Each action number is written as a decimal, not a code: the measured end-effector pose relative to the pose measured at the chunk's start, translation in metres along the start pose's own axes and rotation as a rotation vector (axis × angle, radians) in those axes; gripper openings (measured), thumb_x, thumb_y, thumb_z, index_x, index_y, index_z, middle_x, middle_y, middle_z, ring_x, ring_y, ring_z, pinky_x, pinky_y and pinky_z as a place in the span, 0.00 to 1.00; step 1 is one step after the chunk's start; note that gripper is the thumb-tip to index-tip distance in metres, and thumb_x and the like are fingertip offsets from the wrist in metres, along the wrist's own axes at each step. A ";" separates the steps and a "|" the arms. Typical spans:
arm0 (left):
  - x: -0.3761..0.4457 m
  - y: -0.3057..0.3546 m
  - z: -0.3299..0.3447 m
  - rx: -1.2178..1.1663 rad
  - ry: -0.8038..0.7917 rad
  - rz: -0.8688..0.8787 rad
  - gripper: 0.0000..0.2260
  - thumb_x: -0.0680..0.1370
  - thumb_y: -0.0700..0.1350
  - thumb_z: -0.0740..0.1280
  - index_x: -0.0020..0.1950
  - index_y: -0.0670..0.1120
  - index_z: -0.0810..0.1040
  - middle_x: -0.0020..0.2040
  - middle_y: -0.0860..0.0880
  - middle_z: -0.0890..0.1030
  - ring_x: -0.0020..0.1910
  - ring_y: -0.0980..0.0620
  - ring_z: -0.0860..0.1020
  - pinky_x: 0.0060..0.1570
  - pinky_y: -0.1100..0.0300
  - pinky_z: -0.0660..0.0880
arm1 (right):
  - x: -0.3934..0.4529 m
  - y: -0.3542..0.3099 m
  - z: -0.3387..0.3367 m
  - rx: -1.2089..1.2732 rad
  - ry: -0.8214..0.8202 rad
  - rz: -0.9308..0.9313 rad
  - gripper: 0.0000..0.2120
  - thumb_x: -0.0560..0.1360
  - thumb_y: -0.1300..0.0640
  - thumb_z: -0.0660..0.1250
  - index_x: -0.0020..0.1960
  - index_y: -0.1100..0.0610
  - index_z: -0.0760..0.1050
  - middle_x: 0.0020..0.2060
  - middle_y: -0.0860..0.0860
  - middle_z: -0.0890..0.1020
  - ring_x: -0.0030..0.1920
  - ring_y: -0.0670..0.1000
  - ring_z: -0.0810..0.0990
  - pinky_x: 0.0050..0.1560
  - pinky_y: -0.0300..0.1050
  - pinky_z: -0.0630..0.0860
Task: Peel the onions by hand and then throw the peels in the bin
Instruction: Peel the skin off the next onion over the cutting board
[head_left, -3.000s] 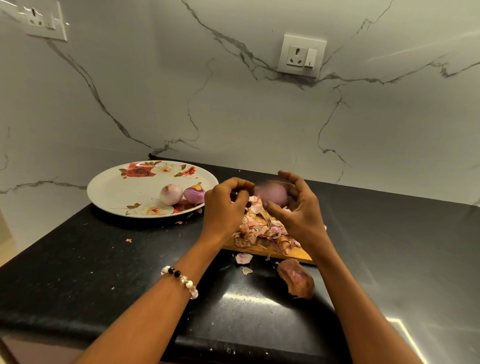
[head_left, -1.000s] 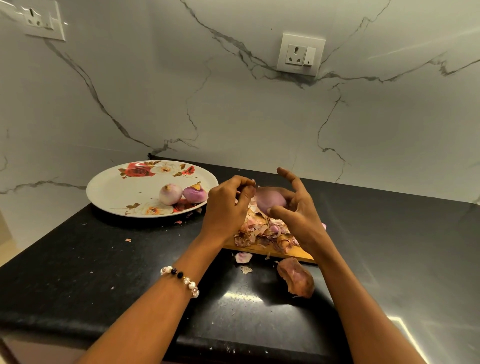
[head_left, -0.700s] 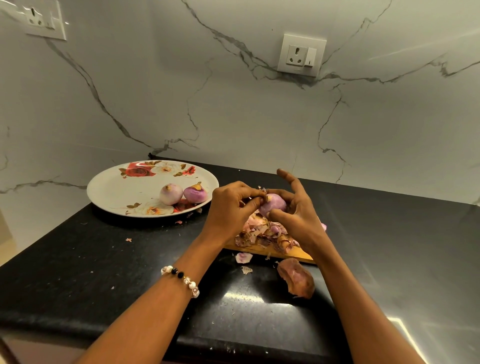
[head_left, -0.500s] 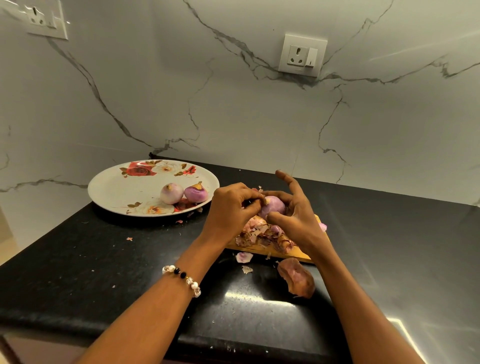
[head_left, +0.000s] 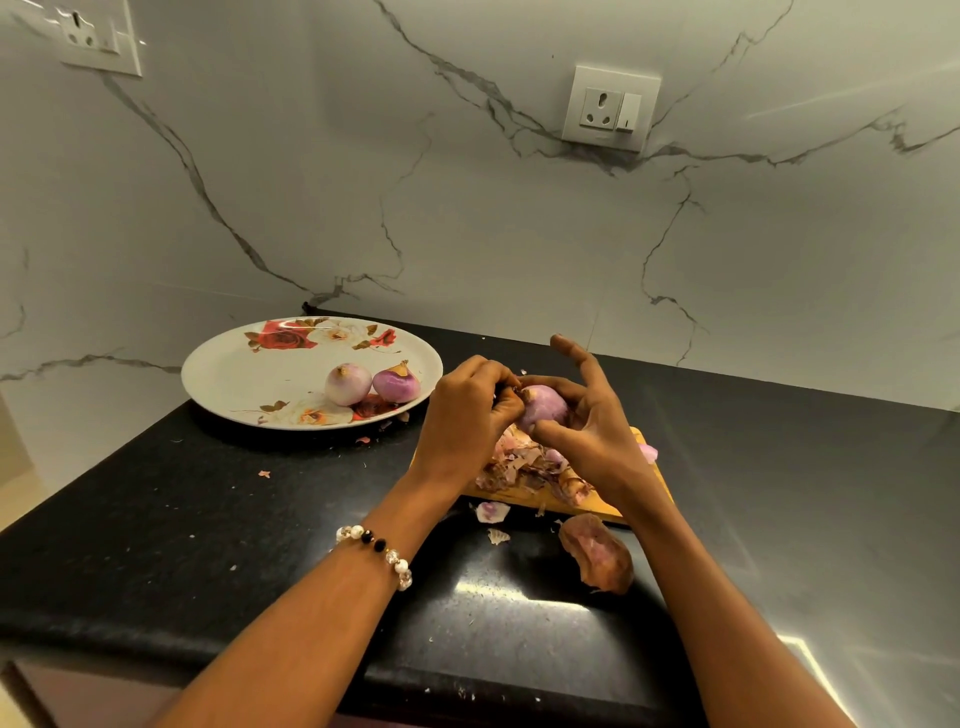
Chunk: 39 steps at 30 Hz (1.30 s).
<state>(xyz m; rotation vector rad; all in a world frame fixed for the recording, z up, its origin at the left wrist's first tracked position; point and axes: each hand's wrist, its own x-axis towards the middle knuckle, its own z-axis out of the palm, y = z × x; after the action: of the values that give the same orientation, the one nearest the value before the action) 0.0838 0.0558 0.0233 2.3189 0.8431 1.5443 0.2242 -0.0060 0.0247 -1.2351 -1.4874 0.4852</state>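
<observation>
The right hand (head_left: 587, 431) cradled the onion (head_left: 543, 408) over the peels (head_left: 519, 467) (piled on a board); the left hand (head_left: 462, 415) pinched its skin.

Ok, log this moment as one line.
step: peeling | right hand: holds onion | left hand: pinches skin at its tip | peels: on board | plate: two onions
</observation>
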 end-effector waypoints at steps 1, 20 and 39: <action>0.001 0.000 0.000 0.002 -0.007 -0.006 0.04 0.75 0.38 0.70 0.48 0.39 0.80 0.44 0.45 0.80 0.42 0.54 0.76 0.39 0.73 0.69 | 0.000 -0.001 -0.001 0.011 -0.003 -0.005 0.43 0.67 0.65 0.72 0.76 0.53 0.55 0.57 0.54 0.81 0.57 0.55 0.82 0.59 0.54 0.79; 0.003 -0.004 -0.004 -0.102 0.001 -0.305 0.07 0.75 0.37 0.68 0.52 0.44 0.80 0.46 0.49 0.82 0.44 0.56 0.78 0.39 0.72 0.73 | 0.003 0.001 -0.013 0.231 0.083 -0.018 0.41 0.67 0.71 0.66 0.75 0.52 0.57 0.56 0.57 0.83 0.59 0.58 0.81 0.53 0.47 0.80; 0.003 -0.003 -0.009 -0.540 -0.247 -0.537 0.10 0.74 0.38 0.71 0.54 0.42 0.82 0.46 0.45 0.84 0.44 0.48 0.84 0.46 0.47 0.81 | 0.000 -0.005 -0.008 -0.015 -0.054 -0.128 0.46 0.66 0.69 0.72 0.74 0.40 0.58 0.66 0.61 0.74 0.63 0.56 0.79 0.62 0.54 0.77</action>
<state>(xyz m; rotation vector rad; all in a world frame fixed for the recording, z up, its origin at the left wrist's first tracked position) 0.0757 0.0589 0.0272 1.6706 0.7779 1.0600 0.2296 -0.0106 0.0311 -1.1373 -1.6076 0.4255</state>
